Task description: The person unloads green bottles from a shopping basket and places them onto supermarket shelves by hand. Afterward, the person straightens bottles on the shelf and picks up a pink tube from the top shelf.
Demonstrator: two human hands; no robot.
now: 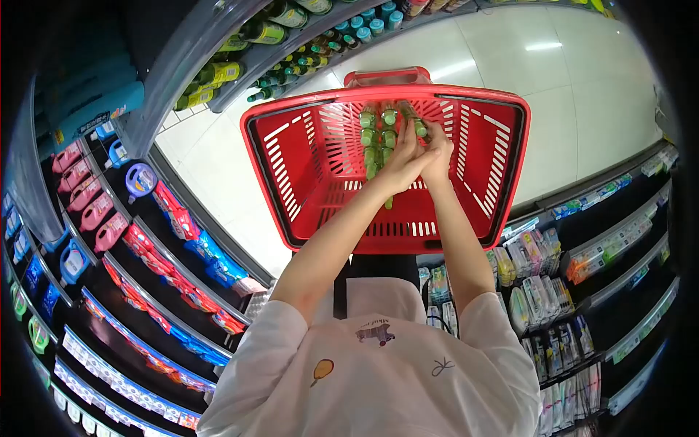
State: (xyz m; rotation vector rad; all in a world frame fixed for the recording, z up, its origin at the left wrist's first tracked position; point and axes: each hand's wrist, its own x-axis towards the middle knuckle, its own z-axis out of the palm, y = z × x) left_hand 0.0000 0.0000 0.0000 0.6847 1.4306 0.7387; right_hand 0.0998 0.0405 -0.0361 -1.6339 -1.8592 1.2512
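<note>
Both hands reach into a red basket (291, 237) in the middle of the view. Several bottles with pale green caps (369, 137) stand in rows at its far side. My right hand (437, 153) is at a bottle (412, 116) that leans at the right end of these rows, its fingers curled near the cap. Just left of it, my left hand (409, 162) overlaps my right hand, its fingers pointing up towards the same bottle. How firmly each hand touches the bottle is hard to make out.
Shelves with pink jugs (111, 231) and red and blue packs (175, 211) line the left. Green bottles (218, 73) stand on a shelf at the upper left. Racks of small packaged goods (539, 302) are on the right. Pale floor tiles (553, 116) lie beyond the basket.
</note>
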